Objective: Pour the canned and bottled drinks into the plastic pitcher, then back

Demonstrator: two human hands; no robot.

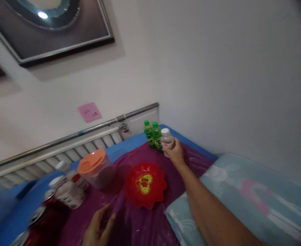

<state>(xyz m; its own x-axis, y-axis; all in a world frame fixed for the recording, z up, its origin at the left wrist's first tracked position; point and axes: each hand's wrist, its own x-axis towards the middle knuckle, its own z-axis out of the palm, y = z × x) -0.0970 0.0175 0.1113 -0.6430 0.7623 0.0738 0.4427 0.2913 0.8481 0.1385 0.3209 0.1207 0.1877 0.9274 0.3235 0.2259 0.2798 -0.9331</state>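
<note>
White-capped bottle point(167, 139) upright beyond the red bowl point(145, 184), just beside two green-capped bottles point(152, 135), right hand point(176, 152) wrapped around its lower half, left hand point(97, 227) loosely spread, holding nothing, nearer than the bowl, over purple cover point(140, 225), orange-lidded jar point(96, 169) left of the bowl.

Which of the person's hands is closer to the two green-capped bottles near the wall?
The right. The right hand, gripping a small clear white-capped bottle, is just beside the two green-capped bottles; the left hand hovers open over the purple plastic sheet, far short.
</note>
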